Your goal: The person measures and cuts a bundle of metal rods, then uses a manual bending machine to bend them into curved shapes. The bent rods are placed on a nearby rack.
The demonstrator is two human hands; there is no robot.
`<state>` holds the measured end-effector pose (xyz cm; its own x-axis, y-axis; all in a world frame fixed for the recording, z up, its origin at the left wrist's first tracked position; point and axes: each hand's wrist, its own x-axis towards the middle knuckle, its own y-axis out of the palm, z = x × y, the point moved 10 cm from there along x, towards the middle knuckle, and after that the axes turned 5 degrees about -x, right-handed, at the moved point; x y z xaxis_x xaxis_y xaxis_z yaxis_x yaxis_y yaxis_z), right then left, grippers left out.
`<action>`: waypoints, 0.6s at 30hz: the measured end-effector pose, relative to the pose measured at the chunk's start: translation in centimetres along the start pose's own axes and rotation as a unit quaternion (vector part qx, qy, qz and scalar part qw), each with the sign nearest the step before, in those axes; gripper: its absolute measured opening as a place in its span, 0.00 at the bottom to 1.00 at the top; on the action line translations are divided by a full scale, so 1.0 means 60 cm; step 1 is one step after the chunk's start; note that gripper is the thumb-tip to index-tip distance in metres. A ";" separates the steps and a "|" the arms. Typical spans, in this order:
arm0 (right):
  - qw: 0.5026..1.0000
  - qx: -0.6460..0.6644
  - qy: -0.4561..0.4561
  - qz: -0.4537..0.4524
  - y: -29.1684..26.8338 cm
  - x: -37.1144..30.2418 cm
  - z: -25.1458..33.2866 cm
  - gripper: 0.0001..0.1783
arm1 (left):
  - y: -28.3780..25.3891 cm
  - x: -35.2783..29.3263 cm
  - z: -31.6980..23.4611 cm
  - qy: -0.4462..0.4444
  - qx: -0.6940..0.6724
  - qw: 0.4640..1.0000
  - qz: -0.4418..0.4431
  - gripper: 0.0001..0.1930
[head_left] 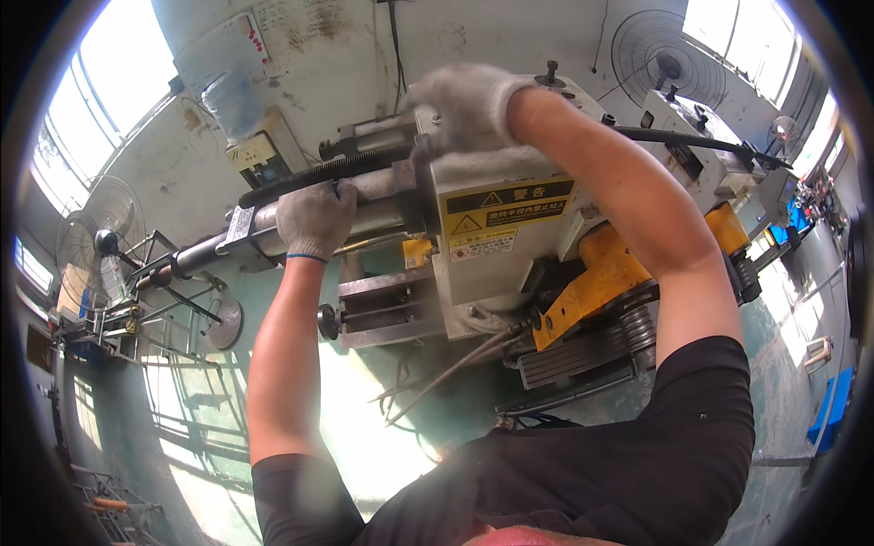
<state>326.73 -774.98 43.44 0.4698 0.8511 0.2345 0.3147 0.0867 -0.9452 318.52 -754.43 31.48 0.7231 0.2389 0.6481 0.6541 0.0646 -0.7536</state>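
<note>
A large grey machine (482, 259) with yellow-and-black warning labels stands ahead of me. From its left side runs a thick metal cylinder (378, 217), with a black ribbed hose (350, 164) along its far side. My left hand (316, 218), in a pale knit glove, wraps over the cylinder near the hose, and its fingertips are out of sight on the far side. My right hand (469, 105), gloved too, is over the top of the machine near the cylinder's end. Motion blurs its fingers, so I cannot tell whether it holds anything.
Yellow metal brackets (592, 273) stick out from the machine's near right side, below my right forearm. A steel block with a black knob (330, 322) lies under the cylinder. Thin rods (446, 375) reach out low in front. Fans (669, 65) stand by the windows.
</note>
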 end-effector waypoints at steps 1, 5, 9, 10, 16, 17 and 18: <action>0.999 -0.044 -0.015 0.020 0.017 0.008 0.012 0.39 | -0.008 0.000 -0.005 -0.010 0.000 1.000 0.005 0.19; 0.988 -0.025 0.131 -0.074 -0.067 0.022 -0.086 0.41 | -0.015 0.001 -0.012 0.009 -0.028 0.999 -0.020 0.19; 0.999 0.029 -0.019 0.001 -0.036 0.007 0.024 0.30 | -0.009 0.002 -0.008 -0.003 -0.023 1.000 -0.007 0.18; 0.999 0.011 0.015 -0.028 -0.047 0.021 -0.016 0.29 | -0.009 0.002 -0.010 -0.007 -0.023 1.000 -0.005 0.18; 0.993 0.038 -0.063 0.094 -0.001 0.002 0.056 0.27 | -0.012 0.000 -0.008 0.017 -0.021 0.999 -0.025 0.17; 0.993 -0.018 -0.064 0.103 0.016 0.021 0.044 0.28 | -0.014 0.003 -0.014 0.026 -0.029 0.999 -0.036 0.17; 0.998 0.013 -0.049 -0.037 -0.006 0.039 -0.003 0.29 | -0.017 0.005 -0.020 0.034 -0.037 0.998 -0.046 0.17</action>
<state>327.85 -773.14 44.40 0.3622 0.8886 0.2814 0.3232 0.1634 -0.9321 318.33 -755.59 32.59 0.6711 0.1686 0.7219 0.7312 0.0102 -0.6821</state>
